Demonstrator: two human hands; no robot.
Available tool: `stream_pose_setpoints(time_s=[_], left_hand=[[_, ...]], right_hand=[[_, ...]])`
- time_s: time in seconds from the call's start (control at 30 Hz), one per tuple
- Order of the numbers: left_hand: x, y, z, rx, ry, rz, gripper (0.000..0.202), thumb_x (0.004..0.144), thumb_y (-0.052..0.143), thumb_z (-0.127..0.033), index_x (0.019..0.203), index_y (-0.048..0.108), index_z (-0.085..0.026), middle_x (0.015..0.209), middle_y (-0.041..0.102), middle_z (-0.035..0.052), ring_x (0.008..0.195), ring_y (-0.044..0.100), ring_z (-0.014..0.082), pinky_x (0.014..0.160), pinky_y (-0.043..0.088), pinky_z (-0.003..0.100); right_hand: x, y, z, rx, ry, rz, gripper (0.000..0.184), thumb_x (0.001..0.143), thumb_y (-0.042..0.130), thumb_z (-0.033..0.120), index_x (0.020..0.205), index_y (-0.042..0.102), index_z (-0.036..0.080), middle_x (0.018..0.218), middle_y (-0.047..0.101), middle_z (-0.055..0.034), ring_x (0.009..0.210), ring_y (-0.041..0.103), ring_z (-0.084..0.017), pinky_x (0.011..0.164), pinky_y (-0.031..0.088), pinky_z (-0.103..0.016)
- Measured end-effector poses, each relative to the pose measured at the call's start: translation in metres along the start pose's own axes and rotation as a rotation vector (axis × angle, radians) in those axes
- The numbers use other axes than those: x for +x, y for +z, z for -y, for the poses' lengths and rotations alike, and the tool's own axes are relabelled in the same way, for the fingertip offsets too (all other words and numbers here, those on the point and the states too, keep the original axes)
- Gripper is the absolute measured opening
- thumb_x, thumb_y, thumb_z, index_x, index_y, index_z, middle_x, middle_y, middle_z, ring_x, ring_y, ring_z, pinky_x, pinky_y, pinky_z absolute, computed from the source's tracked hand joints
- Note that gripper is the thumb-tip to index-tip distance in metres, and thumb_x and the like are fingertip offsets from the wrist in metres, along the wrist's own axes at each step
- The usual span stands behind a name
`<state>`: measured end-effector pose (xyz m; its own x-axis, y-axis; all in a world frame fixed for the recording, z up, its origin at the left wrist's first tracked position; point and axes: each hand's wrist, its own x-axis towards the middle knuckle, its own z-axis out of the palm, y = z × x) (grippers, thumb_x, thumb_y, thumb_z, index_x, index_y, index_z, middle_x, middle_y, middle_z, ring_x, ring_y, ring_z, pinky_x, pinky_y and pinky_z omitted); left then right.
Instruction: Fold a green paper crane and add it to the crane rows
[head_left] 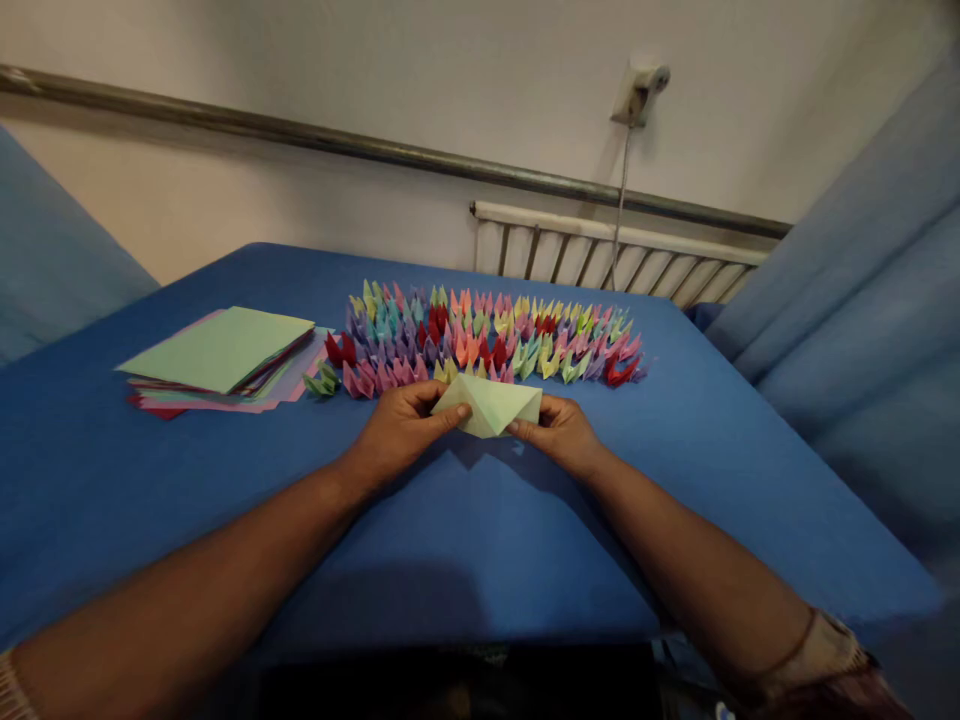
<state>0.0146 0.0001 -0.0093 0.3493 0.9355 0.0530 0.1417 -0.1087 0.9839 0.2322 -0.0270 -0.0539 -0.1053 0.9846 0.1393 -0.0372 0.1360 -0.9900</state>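
A partly folded sheet of pale green origami paper (491,402) is held up over the table's middle, with a triangular flap across its front. My left hand (409,420) pinches its left side, the thumb lying on the front face. On the opposite side, my right hand (562,432) grips the lower right corner between thumb and fingers. The fingers behind the paper are partly hidden. Just beyond it stand rows of small folded paper cranes (465,345) in pink, red, purple, yellow, green and blue.
A stack of coloured paper sheets (225,350) lies to the left on the blue tablecloth (262,540). Behind the table are a white radiator (555,240), a metal pipe (337,145) and a wall socket with a plugged-in cord (637,95). Blue curtains (862,240) hang at the right.
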Motion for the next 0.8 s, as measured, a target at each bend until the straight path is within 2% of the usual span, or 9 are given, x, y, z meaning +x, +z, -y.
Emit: stream_pose_setpoints(time_s=[0.13,0.37,0.53,0.6,0.67,0.8], left_hand=[[-0.004,0.004,-0.004,0.095,0.043,0.016,0.028,0.068,0.075,-0.040,0.077,0.070,-0.014,0.069,0.065,0.0010,0.062,0.057,0.0136,0.057,0.043,0.023],[-0.006,0.011,-0.001,0.035,0.030,0.062,0.035,0.069,0.077,-0.036,0.098,0.071,-0.016,0.091,0.072,0.0046,0.080,0.065,0.0187,0.075,0.051,0.030],[-0.005,0.013,0.006,0.004,0.068,0.125,0.024,0.071,0.077,-0.034,0.081,0.068,-0.014,0.096,0.068,0.0053,0.083,0.063,0.0174,0.078,0.051,0.030],[-0.005,0.015,0.006,-0.034,0.056,0.123,0.025,0.069,0.078,-0.033,0.081,0.066,-0.014,0.099,0.067,0.0056,0.086,0.062,0.0169,0.080,0.050,0.030],[-0.005,0.016,0.006,-0.075,0.027,0.102,0.027,0.068,0.079,-0.032,0.080,0.063,-0.014,0.097,0.066,0.0044,0.084,0.062,0.0158,0.079,0.050,0.029],[-0.004,0.017,0.008,-0.100,-0.028,0.055,0.033,0.064,0.081,-0.033,0.074,0.054,-0.016,0.076,0.060,-0.0017,0.069,0.057,0.0116,0.067,0.047,0.025]], right_hand=[[-0.002,0.006,-0.006,0.024,0.061,0.080,0.038,0.063,0.082,0.046,0.091,0.075,0.020,0.089,0.075,-0.0022,0.076,0.066,-0.018,0.077,0.053,-0.035],[-0.004,0.012,-0.005,-0.041,0.047,0.080,0.029,0.069,0.076,0.046,0.078,0.077,0.018,0.074,0.072,0.0003,0.067,0.064,-0.015,0.070,0.052,-0.031],[-0.007,0.017,0.001,0.000,0.010,0.076,0.025,0.066,0.079,0.040,0.083,0.078,0.022,0.077,0.074,0.0006,0.075,0.067,-0.018,0.080,0.054,-0.037],[-0.008,0.018,0.002,-0.008,-0.010,0.067,0.023,0.067,0.078,0.039,0.083,0.078,0.022,0.078,0.074,0.0002,0.076,0.068,-0.019,0.082,0.055,-0.039],[-0.008,0.019,0.003,-0.022,-0.033,0.062,0.021,0.069,0.076,0.039,0.082,0.078,0.023,0.079,0.075,-0.0004,0.077,0.068,-0.020,0.083,0.055,-0.040],[-0.009,0.019,0.003,-0.048,-0.102,0.028,0.016,0.072,0.073,0.038,0.077,0.078,0.024,0.080,0.074,-0.0012,0.082,0.069,-0.021,0.084,0.055,-0.039]])
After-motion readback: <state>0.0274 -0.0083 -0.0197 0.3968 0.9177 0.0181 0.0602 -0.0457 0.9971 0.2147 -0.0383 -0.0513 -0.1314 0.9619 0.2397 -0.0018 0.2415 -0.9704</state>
